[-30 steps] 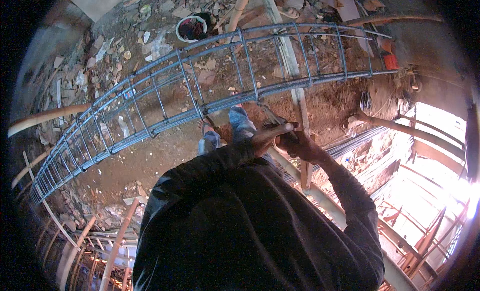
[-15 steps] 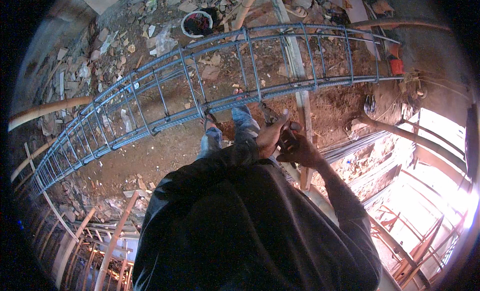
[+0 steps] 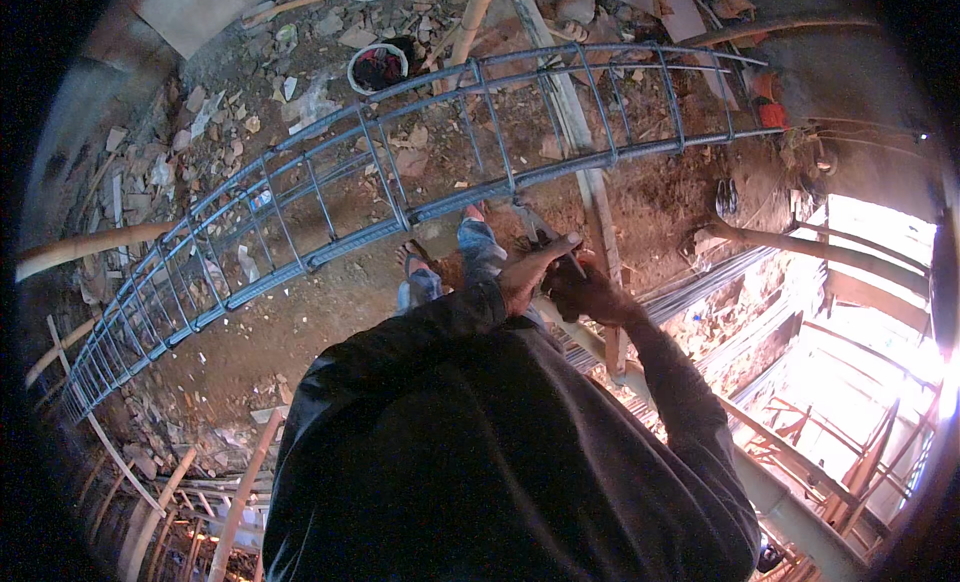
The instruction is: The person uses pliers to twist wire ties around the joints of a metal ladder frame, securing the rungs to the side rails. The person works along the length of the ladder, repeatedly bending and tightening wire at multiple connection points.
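Observation:
Close together in front of my body, my two hands meet near the lower side of a long steel rebar cage [image 3: 455, 204]. My left hand [image 3: 524, 280] is closed, its thumb lying along the top, around a slim, grey-dark metal tool [image 3: 537, 225] that points toward the cage. The tool's exact kind is unclear. Against it, my right hand [image 3: 588, 294] has its fingers curled in; what they hold is dark and hidden. Neither hand touches the cage. The cage has long ribbed bars joined by several square stirrups.
A wooden post [image 3: 592, 187] crosses under the cage beside my hands. Beyond it stands a white bucket [image 3: 352, 74] amid rubble. Thin steel rods [image 3: 690, 300] lie at right, near a bamboo pole [image 3: 830, 247]. My feet stand on bare earth below the cage.
My hands have drawn closer together, the right one turning inward against the left. The view has shifted slightly, so the cage sits a little further left.

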The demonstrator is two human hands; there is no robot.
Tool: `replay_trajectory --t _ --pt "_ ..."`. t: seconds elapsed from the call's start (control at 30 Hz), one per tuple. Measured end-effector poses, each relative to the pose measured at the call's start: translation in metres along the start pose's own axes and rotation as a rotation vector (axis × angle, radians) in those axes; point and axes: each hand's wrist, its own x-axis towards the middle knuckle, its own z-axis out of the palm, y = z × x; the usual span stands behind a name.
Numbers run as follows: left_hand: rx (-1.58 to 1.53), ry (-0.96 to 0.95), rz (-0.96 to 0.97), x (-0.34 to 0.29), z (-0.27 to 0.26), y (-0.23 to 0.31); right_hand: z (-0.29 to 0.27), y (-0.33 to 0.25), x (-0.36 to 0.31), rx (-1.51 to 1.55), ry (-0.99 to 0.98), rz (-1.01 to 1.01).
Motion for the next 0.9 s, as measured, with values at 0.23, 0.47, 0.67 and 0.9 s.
replay_trajectory --t 0.23,0.47,0.67,0.9 --pt "-0.039 -0.059 -0.028 0.007 -0.029 -0.031 0.026 0.019 0.002 0.425 -0.340 -0.037" --pt "0.410 0.153 0.152 0.040 -0.040 -0.058 0.048 0.006 -0.002 -1.102 0.383 -0.472" --pt "0.239 -0.068 0.318 0.032 -0.052 -0.076 -0.005 0.023 0.008 -0.202 -0.065 -0.282" --pt "0.582 -0.184 0.363 -0.045 -0.096 -0.031 -0.007 0.025 -0.019 0.177 -0.190 0.137"
